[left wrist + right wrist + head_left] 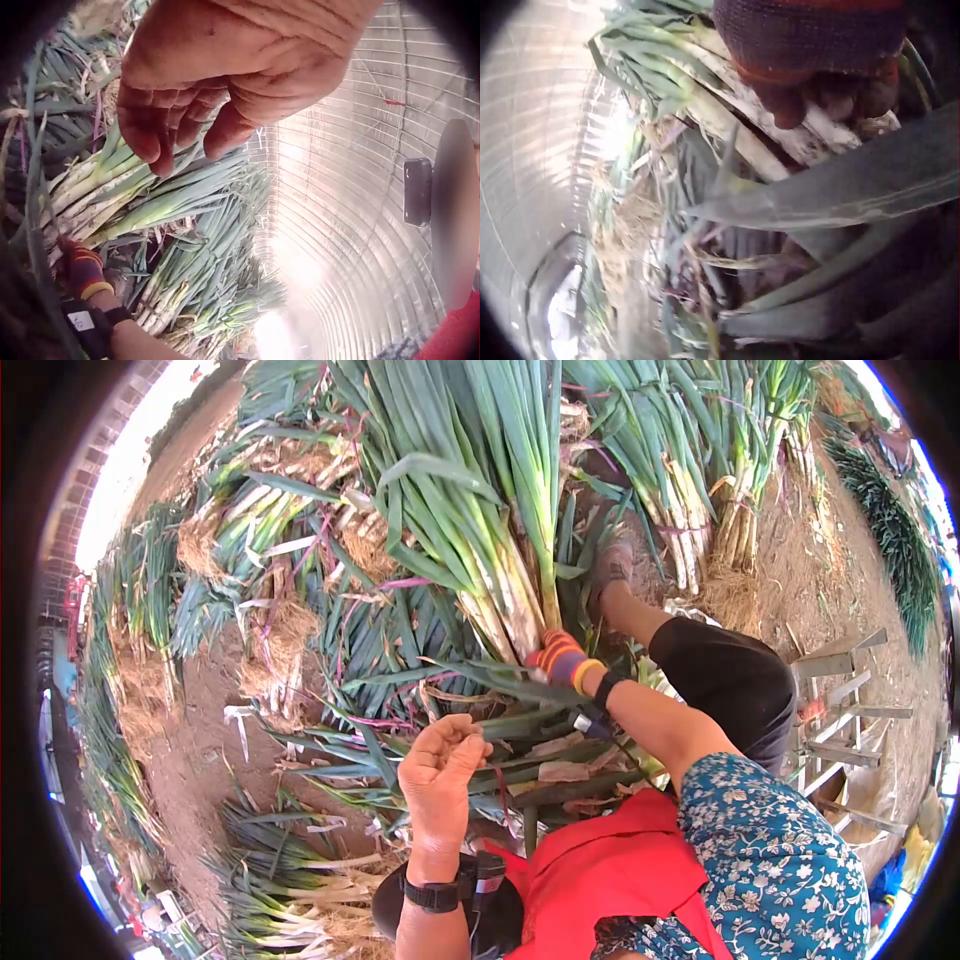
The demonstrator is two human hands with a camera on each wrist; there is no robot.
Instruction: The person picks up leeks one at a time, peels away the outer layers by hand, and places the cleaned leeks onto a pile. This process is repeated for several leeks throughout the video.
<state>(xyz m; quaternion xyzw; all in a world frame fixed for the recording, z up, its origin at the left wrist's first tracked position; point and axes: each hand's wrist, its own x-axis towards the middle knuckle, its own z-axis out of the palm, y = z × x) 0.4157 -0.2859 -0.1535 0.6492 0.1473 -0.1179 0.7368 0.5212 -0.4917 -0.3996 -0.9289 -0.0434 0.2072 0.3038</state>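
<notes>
A big bunch of leeks (505,585) stands in front of me, green leaves up and pale stems down. My right hand (563,660), in a striped orange and purple glove, grips these stems near their lower end; in the right wrist view bare fingertips (787,112) curl over the white stems. My left hand (440,765) is bare and raised nearer my body, apart from the bunch. Its fingers hang loosely curled with nothing between them, as the left wrist view shows from close up. Loose leek leaves (520,725) lie below the hands.
Tied bundles of leeks (680,510) stand at the back right, and more bundles (280,630) lie to the left. Another pile (300,890) is at the front left. A wooden stool-like frame (845,730) stands on the dirt floor at the right.
</notes>
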